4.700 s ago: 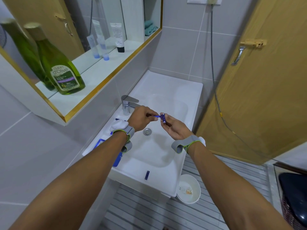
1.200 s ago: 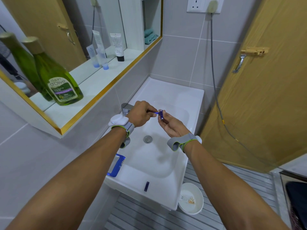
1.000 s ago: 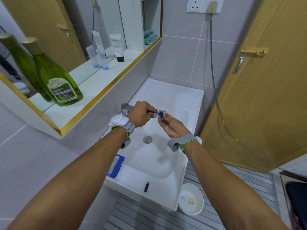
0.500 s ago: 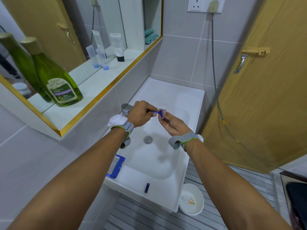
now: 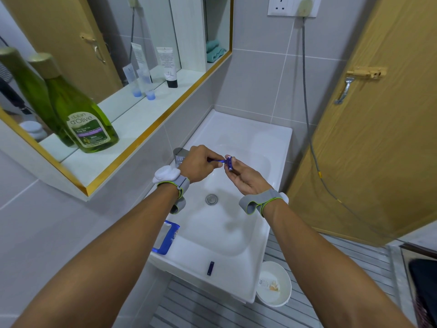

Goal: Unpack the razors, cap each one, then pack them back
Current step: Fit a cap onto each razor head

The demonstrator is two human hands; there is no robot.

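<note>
Over the white sink (image 5: 238, 136) I hold a blue razor (image 5: 218, 160). My left hand (image 5: 198, 165) grips its thin handle. My right hand (image 5: 243, 176) pinches the razor's head (image 5: 229, 162) between thumb and fingers; whether a cap sits on the head I cannot tell. A small dark blue cap (image 5: 210, 268) lies on the sink's near rim. The blue and clear razor packet (image 5: 166, 237) rests on the sink's left edge, partly hidden by my left forearm.
A chrome tap (image 5: 179, 153) stands behind my left hand, the drain (image 5: 211, 199) below. A green bottle (image 5: 80, 110) and tubes (image 5: 168, 67) stand on the gold-edged shelf. A white tub (image 5: 274, 284) sits on the floor; a wooden door (image 5: 378, 129) is at the right.
Both hands stay together on the razor over the basin. The right fingers have shifted slightly on the head. The view has tilted a little since the oldest frame.
</note>
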